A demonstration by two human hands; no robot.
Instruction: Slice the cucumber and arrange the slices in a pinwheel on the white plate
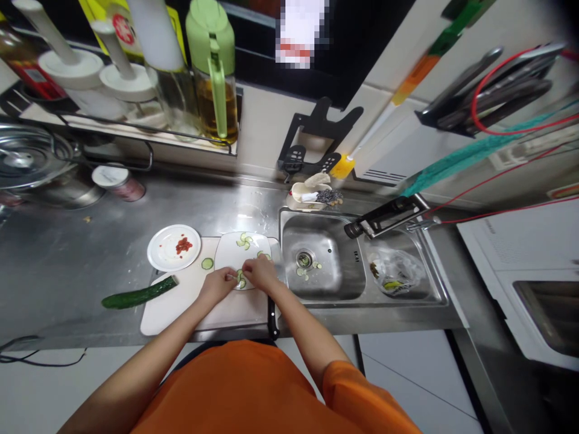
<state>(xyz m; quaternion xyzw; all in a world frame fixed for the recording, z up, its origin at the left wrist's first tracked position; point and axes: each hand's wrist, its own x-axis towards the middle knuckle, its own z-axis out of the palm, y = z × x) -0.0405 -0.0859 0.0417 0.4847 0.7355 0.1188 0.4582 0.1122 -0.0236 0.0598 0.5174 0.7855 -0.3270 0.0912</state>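
Observation:
A white squarish plate (226,254) with groups of green-edged cucumber slices (245,241) rests on a white cutting board (169,310). At the plate's near edge, my left hand (220,284) has its fingers pinched beside some slices; what it holds is too small to make out. My right hand (261,272) is closed over the plate's near right part, its fingertips by the same slices, and any held piece is hidden. One slice (207,263) lies on the board left of the plate. A cut cucumber (138,295) lies across the board's left edge.
A round plate (158,256) with red pieces stands at the board's upper left. The black-handled knife (272,319) lies at the board's right edge. Right of it is a steel sink (346,271) with scraps; a plastic bag (398,271) sits in the second basin. Bottles line a shelf (181,137) above.

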